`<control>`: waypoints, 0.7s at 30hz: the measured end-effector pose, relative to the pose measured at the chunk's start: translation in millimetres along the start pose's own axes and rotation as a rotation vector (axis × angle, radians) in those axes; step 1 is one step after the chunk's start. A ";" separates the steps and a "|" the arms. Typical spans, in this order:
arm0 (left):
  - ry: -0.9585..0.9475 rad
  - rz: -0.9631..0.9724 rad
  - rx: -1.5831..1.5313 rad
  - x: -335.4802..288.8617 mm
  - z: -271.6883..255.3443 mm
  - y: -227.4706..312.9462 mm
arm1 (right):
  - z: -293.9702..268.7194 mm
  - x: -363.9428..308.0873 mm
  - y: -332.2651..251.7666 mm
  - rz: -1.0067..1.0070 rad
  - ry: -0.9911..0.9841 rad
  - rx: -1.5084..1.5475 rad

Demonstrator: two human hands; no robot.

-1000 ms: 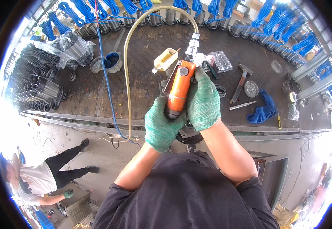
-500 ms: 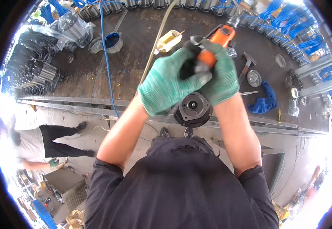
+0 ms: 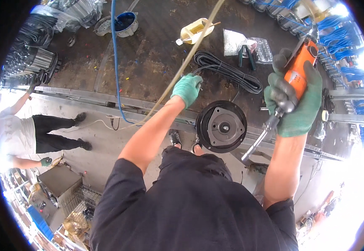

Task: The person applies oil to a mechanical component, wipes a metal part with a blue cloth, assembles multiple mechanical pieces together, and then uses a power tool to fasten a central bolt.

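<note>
My right hand [image 3: 295, 98], in a green glove with dark fingertips, is wrapped round an orange power driver [image 3: 295, 79]. A long metal socket shaft [image 3: 257, 144] points from the driver down and left, its tip to the right of a round black motor part [image 3: 239, 115] with a three-cornered metal flange [image 3: 219, 121]. My left hand [image 3: 186, 90], gloved in green, is up and left of that part, over the bench's front edge. Its fingers are curled closed; what they hold, if anything, is hidden. Beside them lies a coiled black cable [image 3: 228, 72].
On the bench [image 3: 156, 62] are a yellowish bottle [image 3: 196, 31], a tub of blue stuff [image 3: 126, 24] and plastic bags [image 3: 234, 42]. A blue hose [image 3: 115, 58] and a pale hose [image 3: 177, 77] cross the front edge. Another person [image 3: 25, 134] stands at left.
My hands, together on the orange driver before, are now apart. The right has carried the driver right and turned its shaft downward; the left has let go of it. The view has shifted.
</note>
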State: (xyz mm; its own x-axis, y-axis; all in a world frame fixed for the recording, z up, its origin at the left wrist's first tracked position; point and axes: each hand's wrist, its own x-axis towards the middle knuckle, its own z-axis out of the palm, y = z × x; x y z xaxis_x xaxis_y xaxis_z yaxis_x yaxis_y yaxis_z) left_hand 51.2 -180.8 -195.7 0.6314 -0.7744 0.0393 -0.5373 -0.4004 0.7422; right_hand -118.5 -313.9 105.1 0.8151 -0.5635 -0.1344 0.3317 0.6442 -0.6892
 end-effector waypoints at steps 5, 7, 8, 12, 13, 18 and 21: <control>-0.181 0.165 0.426 50.8 36.4 -35.0 | -10.1 -1.4 -2.1 0.103 -0.119 0.039; -0.257 0.262 0.558 61.1 44.3 -37.7 | -4.8 -7.6 -2.9 0.067 -0.070 0.007; -0.263 0.268 0.557 62.0 47.0 -38.5 | -3.5 -9.7 -3.4 0.035 -0.031 -0.024; -0.251 0.251 0.548 59.7 46.1 -33.5 | -8.0 -13.9 -8.2 0.024 -0.074 -0.058; -0.240 0.229 0.532 57.8 47.7 -35.0 | -5.5 -13.3 -6.6 0.013 -0.034 -0.083; -0.038 0.001 -0.124 40.6 26.6 -24.2 | -6.2 -12.8 -5.0 0.004 -0.046 -0.105; 0.033 0.113 -0.512 -3.0 -49.1 40.1 | -4.0 -15.0 -13.3 -0.131 -0.081 -0.175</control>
State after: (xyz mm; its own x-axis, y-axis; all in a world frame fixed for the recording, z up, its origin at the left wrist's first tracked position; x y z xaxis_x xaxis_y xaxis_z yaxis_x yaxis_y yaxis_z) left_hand 55.2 -170.5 -133.2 0.6072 -0.7796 0.1531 -0.2664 -0.0183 0.9637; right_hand -137.0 -316.1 113.4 0.8085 -0.5882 0.0173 0.3554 0.4645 -0.8111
